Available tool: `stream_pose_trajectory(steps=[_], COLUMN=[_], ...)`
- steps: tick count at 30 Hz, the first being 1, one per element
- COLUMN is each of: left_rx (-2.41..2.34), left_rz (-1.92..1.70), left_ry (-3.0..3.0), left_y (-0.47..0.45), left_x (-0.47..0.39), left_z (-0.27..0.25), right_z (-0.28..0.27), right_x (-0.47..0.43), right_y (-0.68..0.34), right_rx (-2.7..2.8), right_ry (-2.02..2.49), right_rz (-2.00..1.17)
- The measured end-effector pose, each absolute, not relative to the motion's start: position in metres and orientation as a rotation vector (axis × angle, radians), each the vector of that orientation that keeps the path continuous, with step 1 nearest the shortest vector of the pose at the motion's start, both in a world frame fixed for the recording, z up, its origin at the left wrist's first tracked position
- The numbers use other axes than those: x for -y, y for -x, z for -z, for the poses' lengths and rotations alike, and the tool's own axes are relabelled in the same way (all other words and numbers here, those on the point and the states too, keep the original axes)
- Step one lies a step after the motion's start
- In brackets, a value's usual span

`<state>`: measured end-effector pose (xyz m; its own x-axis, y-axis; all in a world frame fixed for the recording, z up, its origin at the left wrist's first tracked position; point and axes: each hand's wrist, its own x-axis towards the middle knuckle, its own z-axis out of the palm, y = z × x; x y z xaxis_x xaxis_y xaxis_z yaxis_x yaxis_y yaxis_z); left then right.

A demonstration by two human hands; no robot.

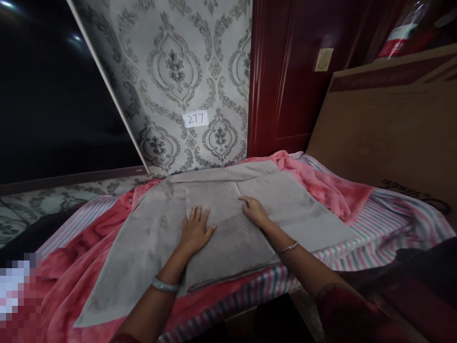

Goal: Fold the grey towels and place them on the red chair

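While left fingers (204, 216) splay on cloth (235, 247), right fingers (245, 198), grip unclear, meet an edge.

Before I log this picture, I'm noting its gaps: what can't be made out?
Head view: pink blanket, partly hidden under the grey cloth.
Head view: cloth beneath the left hand, hidden by it.
Head view: TV, cut off by the left and top edges.
Head view: bottle's label, too blurred to read.

Under the left hand (195, 232), the grey cloth (232, 247) looks soft and matt, with a short nap. Beyond the right hand (254, 210), the red panel (298, 85) is smooth and glossy, the brown box (385, 124) matt cardboard
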<state>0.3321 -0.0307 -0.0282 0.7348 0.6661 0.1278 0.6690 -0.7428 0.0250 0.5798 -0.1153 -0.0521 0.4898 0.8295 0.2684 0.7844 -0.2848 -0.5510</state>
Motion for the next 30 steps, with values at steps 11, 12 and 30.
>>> stream_pose_trajectory(steps=[11,12,30], left_rx=[1.109,1.107,1.353], left_rz=[0.269,0.275,0.588], left_ry=[2.915,2.918,2.887], left_y=[-0.331,-0.33,-0.324], left_x=[0.027,0.027,0.013], left_z=[0.029,0.03,0.044], right_z=[-0.002,0.001,0.039], right_x=[0.056,0.05,0.041], right_y=[-0.55,-0.546,-0.55], right_rx=[1.669,1.693,1.813], right_ry=[2.125,2.144,2.25], right_rz=[0.004,-0.002,-0.077])
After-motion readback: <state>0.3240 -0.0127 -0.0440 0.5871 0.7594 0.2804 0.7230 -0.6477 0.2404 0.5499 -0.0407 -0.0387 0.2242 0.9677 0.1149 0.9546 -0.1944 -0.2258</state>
